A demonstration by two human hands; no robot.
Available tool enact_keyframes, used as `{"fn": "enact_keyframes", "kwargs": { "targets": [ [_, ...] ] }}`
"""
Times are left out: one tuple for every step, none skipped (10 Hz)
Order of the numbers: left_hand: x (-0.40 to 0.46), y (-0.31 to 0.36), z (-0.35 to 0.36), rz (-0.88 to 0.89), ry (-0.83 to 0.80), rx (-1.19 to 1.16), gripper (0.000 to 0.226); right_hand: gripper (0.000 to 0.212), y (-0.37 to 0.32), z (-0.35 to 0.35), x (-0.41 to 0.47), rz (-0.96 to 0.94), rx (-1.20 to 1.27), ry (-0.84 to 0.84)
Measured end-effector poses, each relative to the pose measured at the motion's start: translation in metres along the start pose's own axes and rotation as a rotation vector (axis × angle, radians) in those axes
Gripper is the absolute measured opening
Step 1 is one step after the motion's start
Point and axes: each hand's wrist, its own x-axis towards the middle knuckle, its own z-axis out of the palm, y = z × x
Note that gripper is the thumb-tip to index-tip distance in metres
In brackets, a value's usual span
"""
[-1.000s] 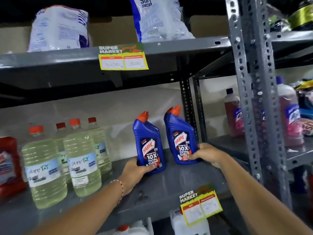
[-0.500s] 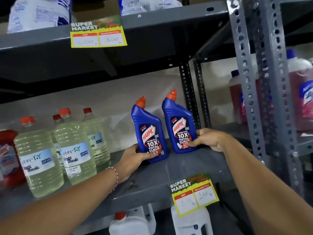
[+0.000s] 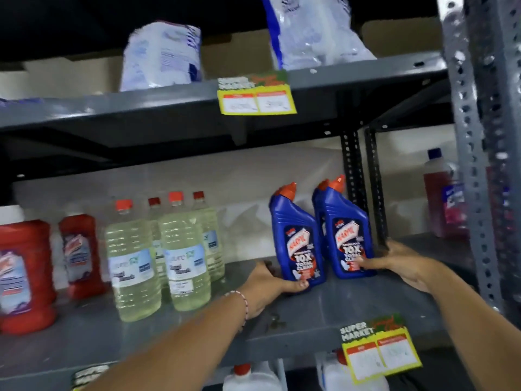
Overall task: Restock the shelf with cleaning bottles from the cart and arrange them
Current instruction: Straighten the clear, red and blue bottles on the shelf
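Note:
Blue cleaner bottles with orange caps stand upright on the grey middle shelf (image 3: 324, 314). My left hand (image 3: 267, 286) grips the base of the left blue bottle (image 3: 296, 235). My right hand (image 3: 394, 261) holds the base of the right blue bottle (image 3: 348, 235), fingers across its label. A third orange cap (image 3: 323, 184) peeks out just behind the right bottle. All stand near the shelf's right end, against the black upright.
Several pale yellow bottles (image 3: 183, 255) with red caps stand left of my hands, red bottles (image 3: 25, 272) further left. White bags (image 3: 163, 55) lie on the upper shelf. A perforated grey post (image 3: 476, 165) rises at right, a pink bottle (image 3: 442, 196) behind it. Yellow price tags (image 3: 380, 354) hang from the shelf edges.
The camera swung up and left, so red bottles now show at far left. Both hands still grip the blue bottles, which sit close together at the shelf's right end.

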Motion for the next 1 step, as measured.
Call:
{"fn": "enact_keyframes", "kwargs": {
  "targets": [
    [-0.03, 0.0012, -0.0112, -0.022, -0.059, 0.001, 0.1, 0.097, 0.0076, 0.0071, -0.0136, 0.039, 0.012, 0.144]
  ]
}}
